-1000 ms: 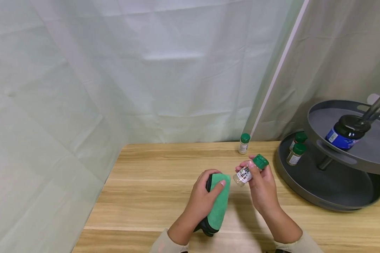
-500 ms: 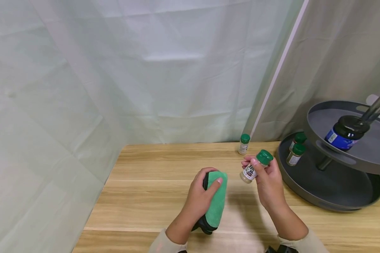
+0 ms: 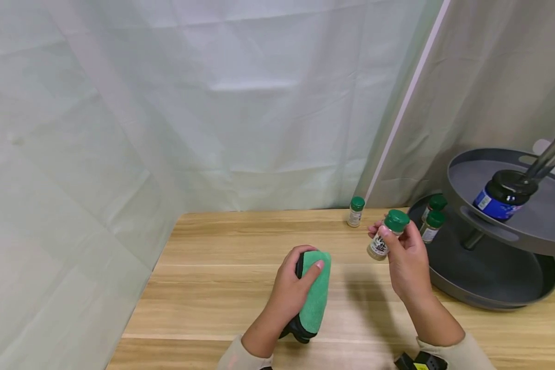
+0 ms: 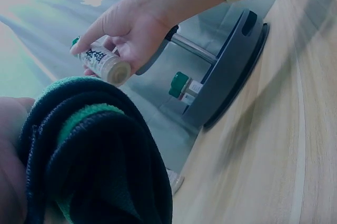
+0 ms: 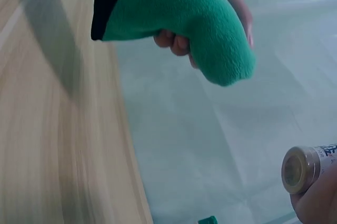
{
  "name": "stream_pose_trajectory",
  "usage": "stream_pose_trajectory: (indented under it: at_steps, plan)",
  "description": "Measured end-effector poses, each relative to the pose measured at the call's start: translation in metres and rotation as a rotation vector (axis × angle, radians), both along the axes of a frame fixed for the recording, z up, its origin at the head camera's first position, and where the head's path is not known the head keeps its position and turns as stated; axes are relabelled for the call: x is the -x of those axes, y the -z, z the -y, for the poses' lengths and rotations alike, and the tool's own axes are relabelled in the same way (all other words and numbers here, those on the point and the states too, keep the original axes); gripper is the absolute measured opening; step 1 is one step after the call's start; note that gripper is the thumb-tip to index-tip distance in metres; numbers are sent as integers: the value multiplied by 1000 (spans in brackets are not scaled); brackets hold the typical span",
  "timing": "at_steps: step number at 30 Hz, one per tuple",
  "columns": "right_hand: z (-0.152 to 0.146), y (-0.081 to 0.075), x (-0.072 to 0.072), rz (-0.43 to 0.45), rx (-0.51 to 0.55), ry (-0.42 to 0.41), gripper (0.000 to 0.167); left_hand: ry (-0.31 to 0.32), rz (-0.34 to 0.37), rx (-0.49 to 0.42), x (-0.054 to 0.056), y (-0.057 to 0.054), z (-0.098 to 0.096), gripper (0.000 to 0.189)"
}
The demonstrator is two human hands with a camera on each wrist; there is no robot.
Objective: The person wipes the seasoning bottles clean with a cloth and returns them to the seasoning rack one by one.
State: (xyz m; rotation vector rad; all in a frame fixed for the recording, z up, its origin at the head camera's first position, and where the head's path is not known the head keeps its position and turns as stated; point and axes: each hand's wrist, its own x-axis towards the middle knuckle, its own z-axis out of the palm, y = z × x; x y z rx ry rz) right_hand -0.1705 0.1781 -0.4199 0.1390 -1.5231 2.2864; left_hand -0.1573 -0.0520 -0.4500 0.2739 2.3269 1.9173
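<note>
My left hand [image 3: 292,288] grips a folded green cloth [image 3: 317,295] with black edging, thumb lying along its green face. In the left wrist view the dark side of the rolled cloth [image 4: 100,150] fills the lower left. My right hand [image 3: 409,262] pinches a small spice jar [image 3: 379,246] with a green cap and a white label, held tilted above the table. Its base [image 5: 296,170] shows at the right edge of the right wrist view. Behind it, a second green-capped spice jar [image 3: 355,211] stands at the table's back edge.
At the right stands a dark grey two-tier round tray [image 3: 490,277]. Two green-capped jars [image 3: 431,226] sit on its lower tier, and a black jar with a blue label [image 3: 506,194] on the upper one. A pale curtain [image 3: 259,113] hangs behind the wooden table [image 3: 203,288].
My right hand has moved right with the spice jar, toward the tiered tray, and the jar is more upright. My left hand with the cloth has shifted slightly left.
</note>
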Motion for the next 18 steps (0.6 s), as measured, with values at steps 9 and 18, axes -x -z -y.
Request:
stream_pose_trajectory:
  at_steps: [9,18]
  plan:
    - [-19,-2,0,67,-78,81,28,6,7,-9,1,0,0,32]
    - [-43,2,2,130,-135,143,33,12,2,-13,2,1,-1,31]
